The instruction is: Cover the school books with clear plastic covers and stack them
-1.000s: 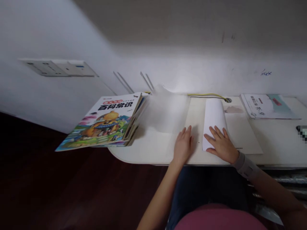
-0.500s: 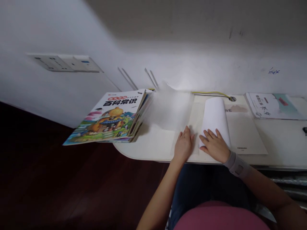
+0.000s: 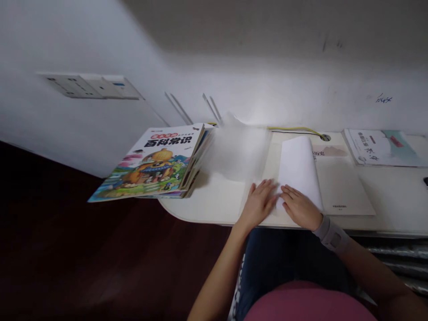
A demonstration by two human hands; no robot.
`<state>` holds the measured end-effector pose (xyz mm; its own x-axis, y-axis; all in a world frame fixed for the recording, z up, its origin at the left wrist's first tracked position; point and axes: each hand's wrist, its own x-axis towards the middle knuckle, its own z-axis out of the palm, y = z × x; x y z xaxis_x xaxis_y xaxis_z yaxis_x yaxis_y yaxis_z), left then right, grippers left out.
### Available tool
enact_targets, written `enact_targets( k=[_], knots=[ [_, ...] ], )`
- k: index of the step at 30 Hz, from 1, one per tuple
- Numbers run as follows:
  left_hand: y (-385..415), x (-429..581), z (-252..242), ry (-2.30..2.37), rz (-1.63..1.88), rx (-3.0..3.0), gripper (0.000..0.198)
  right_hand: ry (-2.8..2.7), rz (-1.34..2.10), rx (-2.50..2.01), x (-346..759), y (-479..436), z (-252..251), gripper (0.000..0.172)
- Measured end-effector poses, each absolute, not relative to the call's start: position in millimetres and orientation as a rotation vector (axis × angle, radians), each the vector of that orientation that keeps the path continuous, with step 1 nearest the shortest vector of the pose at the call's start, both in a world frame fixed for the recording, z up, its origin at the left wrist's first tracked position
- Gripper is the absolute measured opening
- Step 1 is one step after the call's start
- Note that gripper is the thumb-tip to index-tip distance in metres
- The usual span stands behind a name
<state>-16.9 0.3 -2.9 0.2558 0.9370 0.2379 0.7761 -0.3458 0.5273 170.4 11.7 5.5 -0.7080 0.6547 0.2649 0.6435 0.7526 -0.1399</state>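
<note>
A beige-covered book (image 3: pixel 341 183) lies on the white desk, with a white sheet (image 3: pixel 297 160), maybe its cover or page, folded over its left part. My right hand (image 3: pixel 301 208) lies flat on the lower part of that sheet, fingers stretched toward its left edge. Just left of it, my left hand (image 3: pixel 259 203) rests palm down with its fingers reaching to the same edge. Under and beyond my left hand spreads a clear, milky plastic sheet (image 3: pixel 237 154), its far corner lifted near the wall. Neither hand grips anything visible.
A stack of picture books (image 3: pixel 157 167) overhangs the left end of the desk (image 3: pixel 200 209). Another booklet (image 3: pixel 384 147) lies at the back right. A yellow cable (image 3: pixel 294 129) runs along the wall to a round hole. A socket panel (image 3: pixel 90 87) is on the left wall.
My left hand has moved right, up to the white sheet's edge. My right hand's fingers have drawn closer together. The white sheet's top has shifted slightly left.
</note>
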Motion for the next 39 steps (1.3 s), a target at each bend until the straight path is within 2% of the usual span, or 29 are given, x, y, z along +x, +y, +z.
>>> enact_targets(
  k=[5, 13, 21, 27, 39],
  knots=[
    [-2.2, -25.1, 0.0, 1.516, 0.559, 2.349, 0.035, -2.756, -0.104, -0.815, 183.9, 12.0, 4.1, 0.032],
    [1.2, -24.9, -4.4, 1.558, 0.530, 2.355, 0.038, -2.837, -0.274, -0.659, 184.8, 17.1, 15.8, 0.026],
    [1.1, -23.2, -3.9, 1.578, 0.546, 2.339, 0.039, -2.927, -0.185, -0.650, 183.1, 14.8, 25.5, 0.032],
    [0.5, -23.0, -1.8, 1.571, 0.541, 2.351, 0.037, -2.988, 0.008, -0.607, 189.2, 13.0, 23.3, 0.038],
    [-2.4, -20.1, -2.8, 1.602, 0.667, 2.281, 0.045, -2.875, -0.140, -0.820, 177.6, 0.1, 15.7, 0.036]
  ],
)
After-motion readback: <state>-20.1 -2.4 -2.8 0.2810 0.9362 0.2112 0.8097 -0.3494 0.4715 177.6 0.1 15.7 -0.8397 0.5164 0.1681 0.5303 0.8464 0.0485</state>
